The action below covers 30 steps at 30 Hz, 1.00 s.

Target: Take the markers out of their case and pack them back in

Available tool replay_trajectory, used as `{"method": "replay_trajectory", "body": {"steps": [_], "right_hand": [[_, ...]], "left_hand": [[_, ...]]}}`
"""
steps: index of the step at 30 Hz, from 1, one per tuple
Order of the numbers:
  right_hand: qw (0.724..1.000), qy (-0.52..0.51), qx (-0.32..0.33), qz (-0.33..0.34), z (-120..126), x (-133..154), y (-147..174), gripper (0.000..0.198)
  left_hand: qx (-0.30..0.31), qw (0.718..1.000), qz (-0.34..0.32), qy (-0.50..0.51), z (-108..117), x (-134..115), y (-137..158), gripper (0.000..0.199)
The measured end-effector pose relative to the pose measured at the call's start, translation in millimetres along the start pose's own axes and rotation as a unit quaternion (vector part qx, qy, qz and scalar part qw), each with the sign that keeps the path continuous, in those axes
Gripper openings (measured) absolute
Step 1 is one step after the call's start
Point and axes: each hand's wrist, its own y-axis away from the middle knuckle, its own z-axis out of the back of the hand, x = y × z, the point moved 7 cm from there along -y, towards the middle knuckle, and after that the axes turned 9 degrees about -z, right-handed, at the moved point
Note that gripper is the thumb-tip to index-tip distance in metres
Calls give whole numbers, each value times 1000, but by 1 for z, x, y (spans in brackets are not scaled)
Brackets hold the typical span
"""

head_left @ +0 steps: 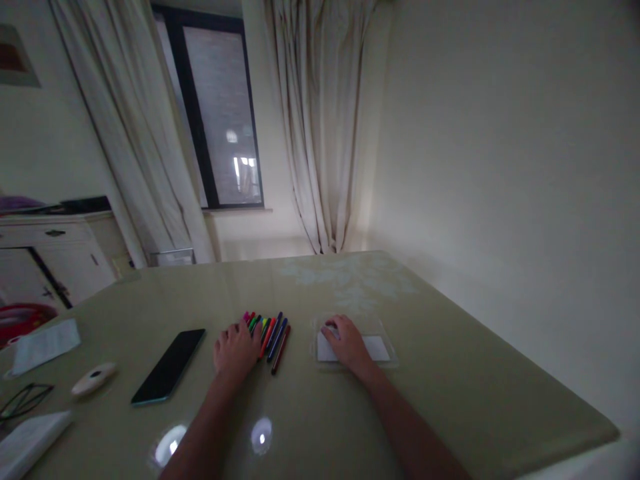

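My left hand (237, 348) lies over the left part of a row of coloured marker pens, thumb and fingers bent around several of them. To its right, uncovered, are a blue marker (275, 339) and a dark red marker (281, 350), lying slanted on the table. The hand hides the lower ends of the pens on the left. My right hand (347, 343) rests on a flat clear plastic case (371, 325) with a white card or label (377, 348) in its lower half. Its thumb and fingers are apart, touching the case, and nothing lifted shows in them.
A black phone (169, 367) lies left of my left hand. Farther left are a pale oval mouse-like object (93, 380), glasses (25, 402), a white box-shaped object (35, 437) and a face mask (46, 347). A wall borders the green table (475, 400) on the right.
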Motion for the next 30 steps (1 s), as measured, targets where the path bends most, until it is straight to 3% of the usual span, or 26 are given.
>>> {"method": "replay_trajectory", "body": {"steps": [5,7,13,19,22,30], "right_hand": [[999,53,10,0,2,-4,-2,14],[997,72,18,3,3,-6,-3,13],[992,108,51,30,8,-13,-4,17],[989,135,53,33,11,-21,-6,39],[987,150,47,23,13,-23,-6,40],[982,185,6,-28,26,-32,-9,30]], "left_hand": [[6,1000,-7,7,-9,-21,6,99],[17,999,-32,10,-13,-25,8,103],[43,988,-145,30,-10,-37,10,86],[31,991,-133,5,-15,-56,20,101],[39,990,-134,-4,-24,-65,22,95],[87,969,-229,18,-28,-40,7,72]]}}
